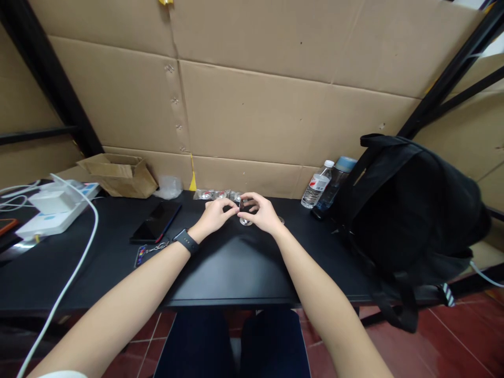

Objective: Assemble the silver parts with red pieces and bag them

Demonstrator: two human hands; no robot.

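Note:
My two hands meet over the table near its back edge. Between thumb and fingers of my right hand is a small dark disc, held on edge. My left hand, with a black watch on its wrist, pinches at the disc's left side; its fingertips partly hide the contact. Just below the fingers a shiny round metal piece lies on the black table. Behind the hands, along the cardboard wall, are clear packets with round shiny pieces in them.
To the left lie a phone, a keychain, a crumpled clear plastic bag, a paper bag and a white power strip with cables. Two bottles and a black backpack stand at the right.

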